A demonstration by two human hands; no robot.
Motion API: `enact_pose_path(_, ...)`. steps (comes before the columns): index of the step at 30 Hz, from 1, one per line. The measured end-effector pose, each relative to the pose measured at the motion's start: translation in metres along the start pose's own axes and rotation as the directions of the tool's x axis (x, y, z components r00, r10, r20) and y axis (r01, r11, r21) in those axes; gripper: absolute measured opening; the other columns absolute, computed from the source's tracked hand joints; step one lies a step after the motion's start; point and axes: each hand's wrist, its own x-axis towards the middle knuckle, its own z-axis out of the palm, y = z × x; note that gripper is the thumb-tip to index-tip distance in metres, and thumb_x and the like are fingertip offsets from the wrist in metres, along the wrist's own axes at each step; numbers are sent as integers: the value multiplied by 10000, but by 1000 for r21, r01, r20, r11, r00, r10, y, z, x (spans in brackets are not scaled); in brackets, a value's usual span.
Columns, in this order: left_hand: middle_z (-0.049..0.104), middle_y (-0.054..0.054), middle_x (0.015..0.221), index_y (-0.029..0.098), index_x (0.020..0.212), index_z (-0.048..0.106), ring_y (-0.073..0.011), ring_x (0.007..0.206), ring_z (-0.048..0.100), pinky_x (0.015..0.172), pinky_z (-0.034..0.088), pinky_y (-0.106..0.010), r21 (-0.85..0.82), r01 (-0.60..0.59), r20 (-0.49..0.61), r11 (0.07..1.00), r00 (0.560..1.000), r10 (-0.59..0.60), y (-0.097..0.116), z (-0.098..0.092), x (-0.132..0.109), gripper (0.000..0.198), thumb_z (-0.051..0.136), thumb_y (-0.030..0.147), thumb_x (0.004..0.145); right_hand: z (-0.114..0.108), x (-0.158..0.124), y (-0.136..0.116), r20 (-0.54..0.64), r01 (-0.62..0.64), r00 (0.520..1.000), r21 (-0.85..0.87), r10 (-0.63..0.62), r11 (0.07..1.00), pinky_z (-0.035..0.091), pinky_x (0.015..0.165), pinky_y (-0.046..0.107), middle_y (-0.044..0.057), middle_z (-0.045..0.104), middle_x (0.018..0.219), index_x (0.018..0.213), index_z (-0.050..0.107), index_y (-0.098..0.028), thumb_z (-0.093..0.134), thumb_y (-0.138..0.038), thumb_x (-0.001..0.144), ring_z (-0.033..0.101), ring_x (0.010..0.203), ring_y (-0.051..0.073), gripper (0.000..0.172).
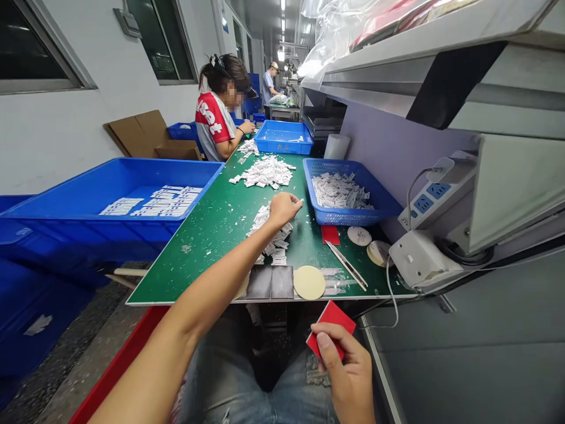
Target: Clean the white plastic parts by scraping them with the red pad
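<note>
Head view: left hand (285,211) at a heap of white slips (269,235), red card (331,330) in right hand (348,377)

The red card is gripped between the thumb and fingers of the right hand, which is held low over the person's torn jeans (229,388), off the near edge of a green bench mat (212,259). The left hand is laid over the far end of the heap, its fingers curled together; whether a slip is clamped in them cannot be told. The heap is spread in a loose strip toward the near edge of the mat. A second heap of slips (265,172) is seen farther along the mat. To the right, a blue plastic mesh basket (339,218) is filled with more slips, and a blue plastic tray (282,141) is placed beyond it. Steel tweezers (346,266) are lying just beside a red square (330,234), and a round tan disc (309,282) is set next to two dark squares (270,282). Rows of white sheets (168,201) are laid in a large blue crate (110,182) left of the bench. A co-worker in a red-and-white shirt (215,121) is seated at the far end of the mat, with both forearms reaching toward the work, and another person (269,85) is seen farther off. A power strip (424,203) is fixed at the right
</note>
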Motion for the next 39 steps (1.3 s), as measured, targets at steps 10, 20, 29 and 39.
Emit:
enact_pose_path(10, 746, -4, 960, 225, 1264, 647, -62, 748, 698, 702, 577, -152, -854, 212, 150, 475, 975, -166, -30, -69, -198, 468, 854, 296, 849, 18, 7, 8, 81, -90, 994, 165, 78, 982, 477, 533, 201, 41, 745, 849, 965, 833, -226, 766, -549, 926, 585, 612, 122, 332)
enact_pose_path(20, 632, 27, 716, 111, 973, 761, -19, 561, 579, 504, 446, -87, -787, 528, 602, -319, 769, -213, -45, -76, -301, 387, 1006, 162, 678, 32, 17, -25, 441, -73, 888, 415, -131, 907, 459, 583, 234, 4, 686, 761, 946, 816, -288, 755, -401, 984, 556, 604, 119, 134)
enact_pose_path(29, 518, 50, 650, 121, 858, 716, 1, 494, 340, 469, 304, -102, -749, 628, 657, -209, 745, -118, -48, -82, -317, 353, 996, 275, 706, 60, 32, -58, 693, 67, 663, 321, -282, 945, 538, 551, 210, -7, 853, 853, 1155, 864, -358, 804, -254, 954, 684, 577, 116, 234)
enact_pose_path(39, 510, 54, 636, 135, 828, 742, 10, 477, 289, 450, 254, -105, -762, 631, 647, -145, 741, -179, -48, -87, -318, 369, 1016, 322, 665, 65, 41, -68, 639, 262, 714, 135, -287, 955, 560, 514, 203, -34, 831, 758, 1159, 861, -359, 821, -350, 941, 694, 546, 118, 222)
